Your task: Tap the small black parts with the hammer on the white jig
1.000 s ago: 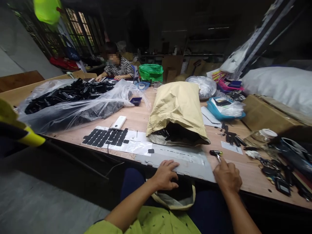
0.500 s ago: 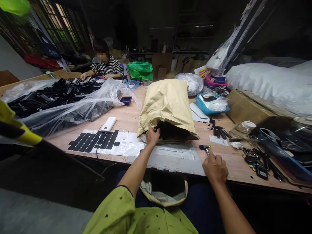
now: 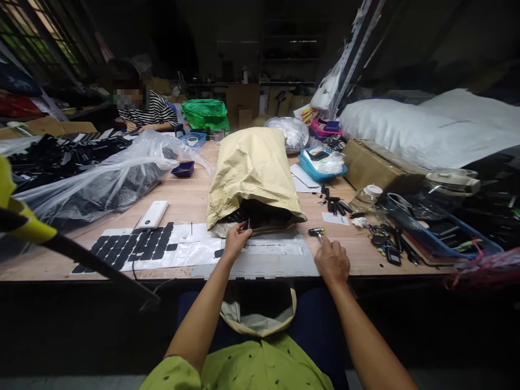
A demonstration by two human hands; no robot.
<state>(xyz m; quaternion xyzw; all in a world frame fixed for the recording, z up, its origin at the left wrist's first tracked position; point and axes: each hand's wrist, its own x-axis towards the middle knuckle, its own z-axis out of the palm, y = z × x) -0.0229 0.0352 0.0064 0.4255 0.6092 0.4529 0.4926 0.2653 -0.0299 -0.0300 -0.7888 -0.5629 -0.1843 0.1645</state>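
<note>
At the mouth of a big tan sack (image 3: 255,162), my left hand (image 3: 238,238) pinches a small dark piece (image 3: 248,224) whose exact kind I cannot make out. Black items (image 3: 264,210) show inside the sack's opening, which faces me. My right hand (image 3: 333,261) is wrapped around the handle of a small hammer (image 3: 316,231) with a black and yellow head, held low over the table. Between my hands lies a grey mat (image 3: 260,265) at the table's front edge. Another open sack (image 3: 260,322) sits at my lap, its rim below the table edge.
Sheets with black stickers (image 3: 138,244) and a white power bank (image 3: 153,214) lie left. Clear plastic (image 3: 122,184) covers a black heap. Right are black parts (image 3: 335,206), a jar (image 3: 366,197), keys (image 3: 385,244) and a cardboard box (image 3: 382,165). A co-worker (image 3: 150,111) sits far left.
My left hand has come back from inside the sack's mouth, bringing out the small dark piece. My right hand keeps its grip on the hammer. The view has turned to the right.
</note>
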